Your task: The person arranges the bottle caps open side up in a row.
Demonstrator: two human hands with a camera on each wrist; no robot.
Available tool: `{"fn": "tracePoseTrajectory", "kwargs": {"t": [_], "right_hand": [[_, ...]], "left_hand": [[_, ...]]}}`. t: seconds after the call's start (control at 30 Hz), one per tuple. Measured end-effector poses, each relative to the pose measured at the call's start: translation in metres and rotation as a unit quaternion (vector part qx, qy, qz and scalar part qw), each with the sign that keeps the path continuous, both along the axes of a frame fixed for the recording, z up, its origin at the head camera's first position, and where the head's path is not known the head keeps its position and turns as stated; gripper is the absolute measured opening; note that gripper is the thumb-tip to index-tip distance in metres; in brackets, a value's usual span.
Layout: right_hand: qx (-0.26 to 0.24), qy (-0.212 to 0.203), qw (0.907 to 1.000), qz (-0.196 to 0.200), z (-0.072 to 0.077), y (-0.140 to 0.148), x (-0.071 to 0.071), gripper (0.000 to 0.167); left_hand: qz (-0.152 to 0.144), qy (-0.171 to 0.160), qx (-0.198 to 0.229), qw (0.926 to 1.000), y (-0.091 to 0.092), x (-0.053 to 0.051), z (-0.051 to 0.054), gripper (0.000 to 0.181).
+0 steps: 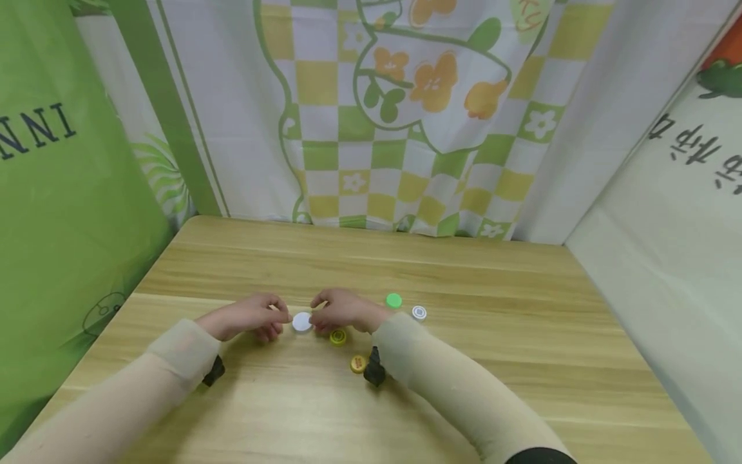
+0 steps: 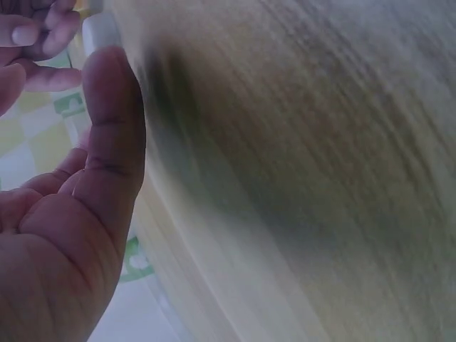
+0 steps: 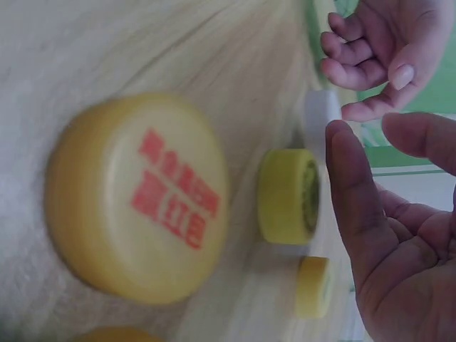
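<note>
Nearest on my head feed, two pale sleeves (image 1: pixel 116 403) come in low, with a black device (image 1: pixel 375 372) under the right wrist and a dark piece (image 1: pixel 214 372) below the left. Just beside the black device lies an orange cap (image 1: pixel 358 364); the right wrist view shows me red lettering on its top. Beyond it, a yellow cap (image 1: pixel 338 338) lies close below the right hand (image 1: pixel 344 310). The white cap (image 1: pixel 302 322) lies between the right hand and the left hand (image 1: pixel 257 317) — fingertips of both at its opposite edges, though I cannot tell how firmly they touch. On each hand the fingers are apart and loosely bent, pinching nothing. Off to the right I see a patterned white cap (image 1: pixel 419 313) and, slightly farther, a bright green cap (image 1: pixel 394 301). The wood-grain counter (image 1: pixel 522 309) runs back to a checked, flowered curtain (image 1: pixel 417 193) — green, yellow and white.
</note>
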State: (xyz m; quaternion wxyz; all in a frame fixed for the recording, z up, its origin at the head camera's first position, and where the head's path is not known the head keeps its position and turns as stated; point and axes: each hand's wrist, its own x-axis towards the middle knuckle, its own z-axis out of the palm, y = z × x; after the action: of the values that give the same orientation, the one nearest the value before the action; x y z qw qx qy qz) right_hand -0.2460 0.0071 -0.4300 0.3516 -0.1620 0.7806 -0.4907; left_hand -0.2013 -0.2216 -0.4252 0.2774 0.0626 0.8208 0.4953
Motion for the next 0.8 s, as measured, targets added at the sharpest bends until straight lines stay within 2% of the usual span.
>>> {"fn": "tracePoseTrajectory", "kwargs": {"t": [0.17, 0.3, 0.47, 0.6, 0.8], "right_hand": [[0.03, 0.022, 0.9992, 0.016, -0.004, -0.006, 0.0, 0.031], [0.06, 0.039, 0.9973, 0.021, -0.004, -0.01, 0.001, 0.032], [0.082, 0.061, 0.9944, 0.027, -0.004, -0.013, 0.001, 0.033], [0.097, 0.095, 0.9901, 0.032, -0.006, -0.016, 0.001, 0.032], [0.104, 0.146, 0.9839, 0.006, -0.011, -0.018, 0.003, 0.03]], "left_hand": [[-0.007, 0.003, 0.0, 1.0, 0.001, -0.006, -0.005, 0.024], [-0.004, -0.004, 0.014, 0.9999, 0.004, -0.011, -0.009, 0.031], [-0.005, -0.018, 0.033, 0.9993, 0.006, -0.013, -0.011, 0.031], [-0.008, -0.017, 0.044, 0.9989, 0.008, -0.014, -0.011, 0.027], [0.018, 0.003, 0.059, 0.9981, 0.009, -0.01, -0.016, 0.033]]}}
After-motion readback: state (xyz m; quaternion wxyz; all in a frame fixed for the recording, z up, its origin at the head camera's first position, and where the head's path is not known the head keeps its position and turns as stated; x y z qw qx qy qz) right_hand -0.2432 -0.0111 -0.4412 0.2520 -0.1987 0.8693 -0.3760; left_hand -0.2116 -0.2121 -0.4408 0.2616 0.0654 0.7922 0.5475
